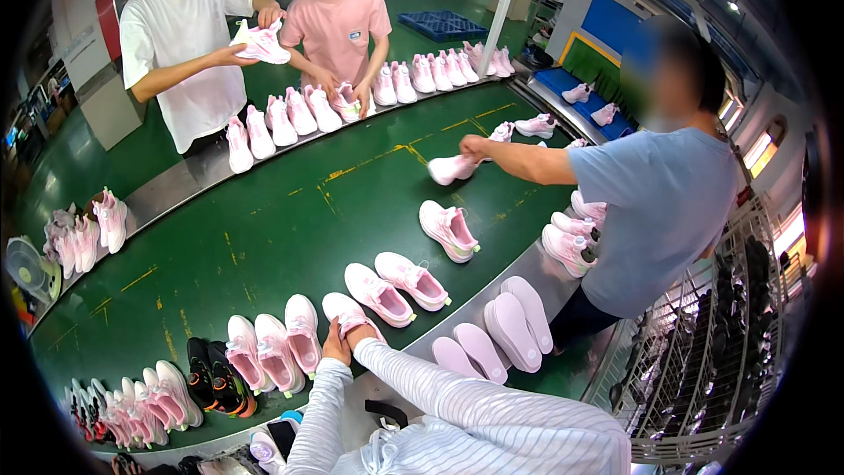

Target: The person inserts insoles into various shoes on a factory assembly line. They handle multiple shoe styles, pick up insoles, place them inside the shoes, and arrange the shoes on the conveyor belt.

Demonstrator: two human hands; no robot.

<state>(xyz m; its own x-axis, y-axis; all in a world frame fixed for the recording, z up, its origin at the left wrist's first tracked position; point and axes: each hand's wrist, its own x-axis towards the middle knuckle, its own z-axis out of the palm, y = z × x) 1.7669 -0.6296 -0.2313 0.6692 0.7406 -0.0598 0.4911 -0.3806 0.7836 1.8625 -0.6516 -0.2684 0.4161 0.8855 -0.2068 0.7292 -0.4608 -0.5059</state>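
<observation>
Both my arms, in striped white sleeves, reach up from the lower edge to one pink and white sneaker (345, 310) at the near edge of the green conveyor belt (281, 229). My left hand (334, 348) touches the shoe's heel from the left. My right hand (361, 332) grips its heel and collar from the right. The shoe stands upright in a row with other pink sneakers (280, 350) to its left and two pairs (396, 286) to its right.
A person in a blue shirt (659, 211) on the right reaches onto the belt to a pink sneaker (448, 168). Two people (189, 44) across the belt handle shoes. Black sneakers (211, 376), upturned pink soles (510, 325), a wire rack (703, 369) and a fan (26, 268) surround me.
</observation>
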